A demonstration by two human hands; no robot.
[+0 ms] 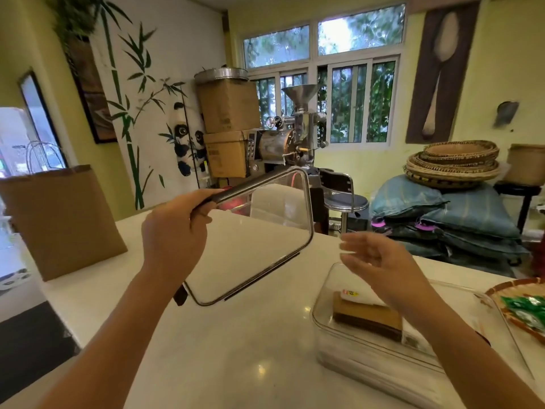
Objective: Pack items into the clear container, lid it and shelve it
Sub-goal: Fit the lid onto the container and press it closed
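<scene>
My left hand (174, 234) grips the clear lid (259, 240) by its dark edge clip and holds it tilted in the air above the white counter (236, 349). The clear container (354, 352) stands on the counter at the right, open on top, with a brown packet (365, 318) and a white packet (359, 295) inside. Over the container hovers my right hand (380, 264), fingers spread and holding nothing, just right of the lid.
A woven tray (501, 305) with green packets (525, 311) sits at the counter's right edge. A brown paper bag (62, 219) stands at the far left of the counter. Behind the counter are a coffee roaster (283, 143), a stool (345, 202), stacked sacks (448, 219) and baskets (454, 163).
</scene>
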